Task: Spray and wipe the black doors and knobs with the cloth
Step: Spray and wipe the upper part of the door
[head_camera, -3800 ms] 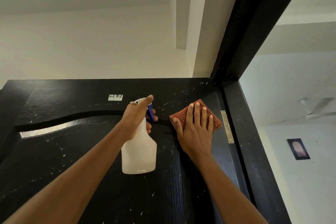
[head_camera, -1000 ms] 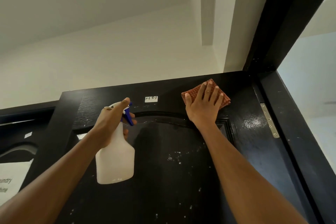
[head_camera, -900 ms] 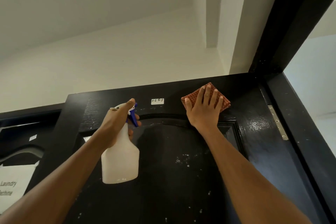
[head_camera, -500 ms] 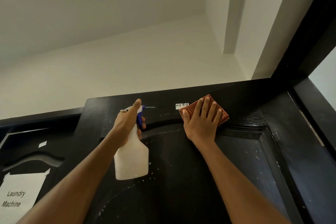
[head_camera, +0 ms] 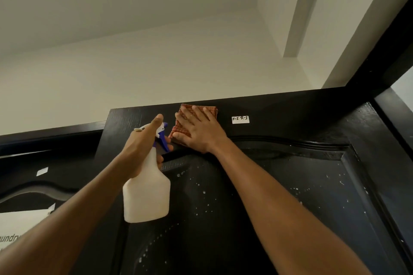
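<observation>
The black door (head_camera: 279, 196) fills the lower view, its arched panel speckled with white droplets. My right hand (head_camera: 201, 130) lies flat with straight fingers on a folded red checked cloth (head_camera: 178, 128), pressing it against the door's top rail near the upper edge. My left hand (head_camera: 143, 144) grips the neck of a white spray bottle (head_camera: 146, 194) with a blue trigger, held up just left of the cloth, nozzle toward the door. No knob is in view.
A small white label (head_camera: 240, 119) sits on the top rail right of the cloth. A second black door (head_camera: 44, 185) at the left carries a white paper sign (head_camera: 20, 227). The black door frame (head_camera: 384, 69) rises at the right.
My right hand has slid the cloth leftward along the top rail, from the hinge side past the white label. The left hand with the bottle stayed beside it. The view swung left.
</observation>
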